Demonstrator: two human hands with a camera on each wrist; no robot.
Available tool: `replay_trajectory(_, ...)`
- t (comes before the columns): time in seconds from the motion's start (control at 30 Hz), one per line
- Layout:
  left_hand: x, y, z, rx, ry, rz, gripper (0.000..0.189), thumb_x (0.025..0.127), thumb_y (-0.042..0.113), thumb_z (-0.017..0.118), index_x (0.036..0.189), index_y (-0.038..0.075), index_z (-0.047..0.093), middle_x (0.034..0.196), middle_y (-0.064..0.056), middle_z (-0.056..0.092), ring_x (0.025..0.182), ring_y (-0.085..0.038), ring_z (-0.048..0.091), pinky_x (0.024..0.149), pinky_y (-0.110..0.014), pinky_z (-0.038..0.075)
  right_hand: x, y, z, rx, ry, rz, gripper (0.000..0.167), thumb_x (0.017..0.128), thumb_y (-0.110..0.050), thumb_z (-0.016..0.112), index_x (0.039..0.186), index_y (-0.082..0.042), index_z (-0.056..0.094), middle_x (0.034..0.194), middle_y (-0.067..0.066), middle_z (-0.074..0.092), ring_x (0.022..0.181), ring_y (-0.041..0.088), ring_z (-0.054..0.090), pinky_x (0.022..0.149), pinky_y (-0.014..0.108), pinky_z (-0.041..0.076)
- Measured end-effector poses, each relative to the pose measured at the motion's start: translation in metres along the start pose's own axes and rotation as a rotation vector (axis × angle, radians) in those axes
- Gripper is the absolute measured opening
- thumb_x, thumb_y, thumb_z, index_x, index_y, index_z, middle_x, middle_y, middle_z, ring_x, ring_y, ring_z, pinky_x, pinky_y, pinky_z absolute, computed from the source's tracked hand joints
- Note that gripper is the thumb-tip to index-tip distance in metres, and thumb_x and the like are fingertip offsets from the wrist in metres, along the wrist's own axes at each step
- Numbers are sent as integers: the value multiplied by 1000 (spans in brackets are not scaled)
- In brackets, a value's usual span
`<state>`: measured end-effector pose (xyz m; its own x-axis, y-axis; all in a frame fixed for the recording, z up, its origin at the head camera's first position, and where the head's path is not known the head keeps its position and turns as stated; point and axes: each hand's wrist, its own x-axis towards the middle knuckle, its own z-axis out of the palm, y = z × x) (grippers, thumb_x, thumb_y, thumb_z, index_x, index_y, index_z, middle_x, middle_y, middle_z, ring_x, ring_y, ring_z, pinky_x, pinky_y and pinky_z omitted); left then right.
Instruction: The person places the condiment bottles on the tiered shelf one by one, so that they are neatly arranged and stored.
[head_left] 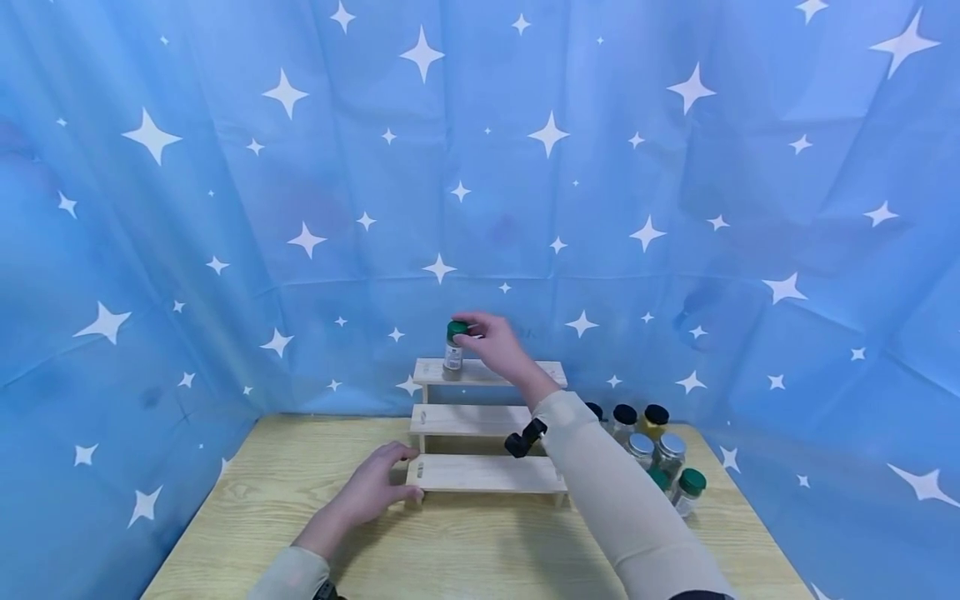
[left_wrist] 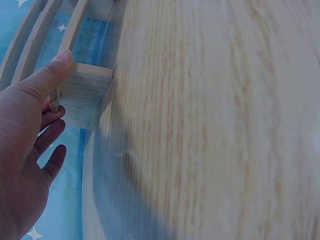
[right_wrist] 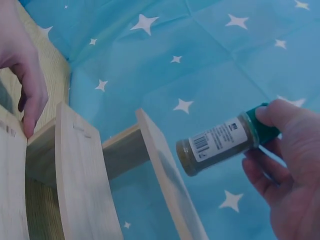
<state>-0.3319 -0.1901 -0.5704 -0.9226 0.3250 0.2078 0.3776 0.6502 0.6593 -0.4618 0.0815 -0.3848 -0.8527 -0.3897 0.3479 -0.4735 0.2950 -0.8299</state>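
My right hand [head_left: 495, 346] pinches a spice jar [head_left: 453, 357] by its green lid, thumb on one side and fingers on the other. The jar has a white barcode label [right_wrist: 220, 141] and something brownish inside. Its base is close over the left part of the top shelf [head_left: 510, 374] of a three-step wooden rack [head_left: 487, 473]; a gap shows in the right wrist view. At the lowest step's left end, my left hand [head_left: 369, 490] grips the board between thumb [left_wrist: 52, 72] and fingers, the other fingers spread loosely below.
Right of the rack stands a group of jars: black-lidded ones [head_left: 624, 415] behind, silver-lidded ones [head_left: 671, 445] in the middle, green-lidded ones [head_left: 692, 482] in front. My right forearm partly covers them. A blue star-patterned curtain [head_left: 360, 167] surrounds the wooden table [head_left: 450, 554].
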Motion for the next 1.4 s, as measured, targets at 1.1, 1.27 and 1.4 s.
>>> replay_trajectory(1.1, 2, -4, 2, -24, -9, -4, 71, 89, 44, 92, 146, 10, 67, 141, -4, 67, 140, -37, 59, 117, -60, 50, 10, 17, 28, -2, 53, 8, 60, 104, -13, 81, 160, -14, 59, 135, 9, 72, 120, 28, 70, 103, 47, 62)
replay_trajectory(1.27, 2, -5, 2, -18, -15, -8, 70, 89, 43, 93, 145, 9, 67, 140, -4, 67, 139, -36, 59, 117, -60, 50, 5, 19, 27, 7, 36, 11, 68, 102, -13, 83, 163, -11, 53, 143, 12, 68, 127, 33, 68, 107, 47, 60)
replay_trajectory(1.4, 3, -5, 2, -6, -13, -5, 70, 88, 42, 93, 144, 9, 68, 138, -3, 68, 138, -36, 60, 116, -59, 51, -3, 21, 21, -1, 27, 8, 68, 104, -16, 81, 164, -11, 51, 147, 13, 65, 135, 37, 64, 112, 50, 57)
